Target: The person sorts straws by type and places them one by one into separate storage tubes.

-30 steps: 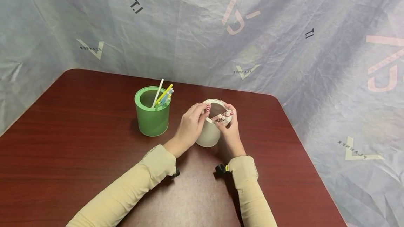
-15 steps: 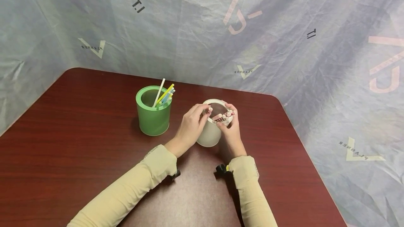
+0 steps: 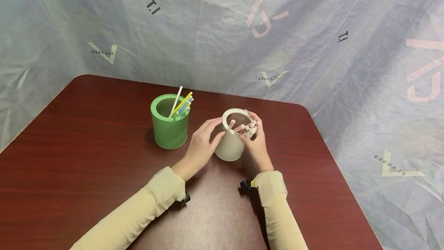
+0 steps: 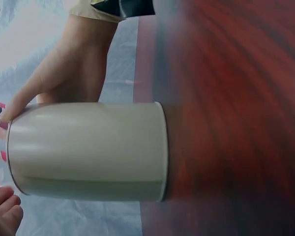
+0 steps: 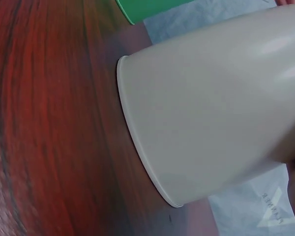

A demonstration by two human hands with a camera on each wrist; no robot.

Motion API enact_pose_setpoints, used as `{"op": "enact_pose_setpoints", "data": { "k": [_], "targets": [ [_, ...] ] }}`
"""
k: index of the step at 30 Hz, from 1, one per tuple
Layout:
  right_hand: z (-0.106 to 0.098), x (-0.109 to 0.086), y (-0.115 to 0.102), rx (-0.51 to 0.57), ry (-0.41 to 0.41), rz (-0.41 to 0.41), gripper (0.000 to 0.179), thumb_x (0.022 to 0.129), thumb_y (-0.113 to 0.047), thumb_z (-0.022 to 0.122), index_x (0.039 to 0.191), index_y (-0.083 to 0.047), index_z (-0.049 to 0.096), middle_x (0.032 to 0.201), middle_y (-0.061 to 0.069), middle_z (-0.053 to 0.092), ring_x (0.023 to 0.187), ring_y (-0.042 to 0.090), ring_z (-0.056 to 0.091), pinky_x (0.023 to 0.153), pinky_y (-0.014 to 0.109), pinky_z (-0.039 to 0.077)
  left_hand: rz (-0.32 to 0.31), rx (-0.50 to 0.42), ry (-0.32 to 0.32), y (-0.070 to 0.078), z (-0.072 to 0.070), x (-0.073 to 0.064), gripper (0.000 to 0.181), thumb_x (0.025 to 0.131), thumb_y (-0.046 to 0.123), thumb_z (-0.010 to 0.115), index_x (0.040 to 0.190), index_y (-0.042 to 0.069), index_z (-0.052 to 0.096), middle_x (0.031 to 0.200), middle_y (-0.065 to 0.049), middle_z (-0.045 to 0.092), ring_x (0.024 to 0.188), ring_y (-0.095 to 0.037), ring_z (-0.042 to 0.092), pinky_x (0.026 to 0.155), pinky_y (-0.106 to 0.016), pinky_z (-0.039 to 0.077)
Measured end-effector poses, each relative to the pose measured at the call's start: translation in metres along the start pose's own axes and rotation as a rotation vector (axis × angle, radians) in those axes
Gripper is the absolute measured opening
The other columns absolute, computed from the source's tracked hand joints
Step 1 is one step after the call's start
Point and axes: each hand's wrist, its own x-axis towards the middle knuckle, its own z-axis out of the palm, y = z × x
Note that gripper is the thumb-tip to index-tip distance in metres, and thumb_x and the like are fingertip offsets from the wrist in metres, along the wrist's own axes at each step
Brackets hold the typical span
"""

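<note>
A white can [image 3: 229,147] stands upright on the table, seen lying sideways in the left wrist view. Several red-and-white striped straws [image 3: 241,128] lean against its right front rim, and a single striped straw [image 3: 232,124] leans at the left inside. My right hand [image 3: 256,146] grips the can's right side near the rim, thumb in front and fingers behind. At the left of the can, my left hand [image 3: 199,146] has its fingers extended and thumb apart, with nothing held. Its fingertips are at the rim; whether they touch it I cannot tell.
Left of the white can stands a green can [image 3: 170,132], holding several white, yellow and blue straws [image 3: 183,105]. Both rest on a dark red wooden table [image 3: 86,157]. A grey printed cloth [image 3: 208,38] hangs behind the table and along its sides.
My left hand has let go of the striped straw, which now leans inside the white can. That hand has drawn back slightly to the left, fingers spread. My right hand keeps its grip.
</note>
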Motion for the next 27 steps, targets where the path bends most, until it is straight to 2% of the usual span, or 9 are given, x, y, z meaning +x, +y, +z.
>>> {"op": "enact_pose_setpoints", "data": {
  "k": [2, 5, 7, 12, 13, 16, 20, 24, 27],
  "targets": [
    [-0.001, 0.0, -0.002, -0.002, -0.008, -0.008, 0.084, 0.081, -0.02, 0.076, 0.149, -0.006, 0.028, 0.153, 0.011, 0.036, 0.136, 0.029, 0.037, 0.102, 0.017, 0.041, -0.007, -0.004, -0.008, -0.001, -0.005, -0.004, 0.036, 0.089, 0.007, 0.067, 0.124, 0.0, 0.062, 0.124, -0.012, 0.064, 0.117, -0.025, 0.062, 0.098, -0.037, 0.05],
    [-0.002, 0.0, -0.004, 0.003, -0.014, -0.003, 0.083, 0.081, -0.007, 0.07, 0.151, -0.011, 0.027, 0.156, 0.016, 0.03, 0.137, 0.02, 0.038, 0.104, 0.017, 0.039, -0.023, -0.01, -0.031, -0.004, -0.013, -0.008, 0.037, 0.089, 0.006, 0.067, 0.125, 0.002, 0.062, 0.125, -0.011, 0.064, 0.117, -0.025, 0.062, 0.097, -0.038, 0.05],
    [-0.004, -0.001, -0.004, 0.007, -0.016, 0.012, 0.084, 0.081, -0.005, 0.07, 0.152, -0.016, 0.026, 0.158, 0.015, 0.028, 0.135, 0.015, 0.04, 0.103, 0.016, 0.04, -0.038, -0.014, -0.056, -0.005, -0.019, -0.012, 0.036, 0.088, 0.007, 0.068, 0.124, 0.003, 0.062, 0.123, -0.01, 0.065, 0.115, -0.024, 0.063, 0.096, -0.038, 0.051],
    [-0.013, -0.001, -0.006, -0.021, -0.067, 0.07, 0.089, 0.082, -0.005, 0.073, 0.154, -0.017, 0.022, 0.158, 0.012, 0.028, 0.128, 0.008, 0.045, 0.099, 0.014, 0.044, -0.092, -0.036, -0.186, -0.009, -0.036, -0.019, 0.032, 0.088, 0.01, 0.069, 0.119, 0.007, 0.065, 0.118, -0.007, 0.067, 0.111, -0.022, 0.064, 0.095, -0.037, 0.052],
    [-0.015, -0.001, -0.007, -0.041, -0.084, 0.089, 0.091, 0.082, -0.003, 0.073, 0.154, -0.016, 0.02, 0.157, 0.013, 0.028, 0.126, 0.007, 0.046, 0.098, 0.014, 0.044, -0.109, -0.059, -0.229, -0.011, -0.04, -0.02, 0.031, 0.088, 0.011, 0.07, 0.118, 0.008, 0.066, 0.118, -0.006, 0.067, 0.112, -0.021, 0.064, 0.096, -0.036, 0.051],
    [-0.022, 0.001, -0.009, -0.151, -0.13, 0.166, 0.093, 0.08, 0.002, 0.071, 0.155, -0.013, 0.018, 0.154, 0.013, 0.031, 0.122, 0.003, 0.047, 0.097, 0.012, 0.043, -0.184, -0.23, -0.409, -0.018, -0.053, -0.024, 0.031, 0.088, 0.011, 0.069, 0.119, 0.006, 0.065, 0.121, -0.01, 0.065, 0.116, -0.025, 0.062, 0.099, -0.034, 0.05],
    [-0.031, 0.002, -0.01, -0.314, -0.201, 0.286, 0.089, 0.079, 0.002, 0.071, 0.153, -0.011, 0.023, 0.148, 0.014, 0.04, 0.12, 0.004, 0.047, 0.098, 0.014, 0.041, -0.29, -0.425, -0.723, -0.028, -0.07, -0.03, 0.034, 0.091, 0.015, 0.067, 0.122, 0.003, 0.062, 0.125, -0.017, 0.063, 0.121, -0.031, 0.058, 0.103, -0.038, 0.047],
    [-0.038, 0.001, -0.008, -0.387, -0.28, 0.349, 0.087, 0.078, -0.004, 0.076, 0.15, -0.013, 0.029, 0.143, 0.013, 0.047, 0.126, 0.017, 0.047, 0.108, 0.032, 0.038, -0.317, -0.417, -1.017, -0.038, -0.088, -0.037, 0.039, 0.092, 0.021, 0.066, 0.125, 0.001, 0.059, 0.126, -0.017, 0.062, 0.12, -0.033, 0.059, 0.103, -0.042, 0.046],
    [-0.042, 0.0, -0.007, -0.392, -0.332, 0.383, 0.088, 0.077, -0.007, 0.079, 0.15, -0.015, 0.029, 0.144, 0.011, 0.046, 0.13, 0.023, 0.045, 0.11, 0.041, 0.036, -0.32, -0.372, -1.152, -0.043, -0.102, -0.038, 0.041, 0.091, 0.023, 0.066, 0.124, 0.0, 0.058, 0.122, -0.014, 0.065, 0.116, -0.031, 0.061, 0.1, -0.04, 0.049]
  ]
}}
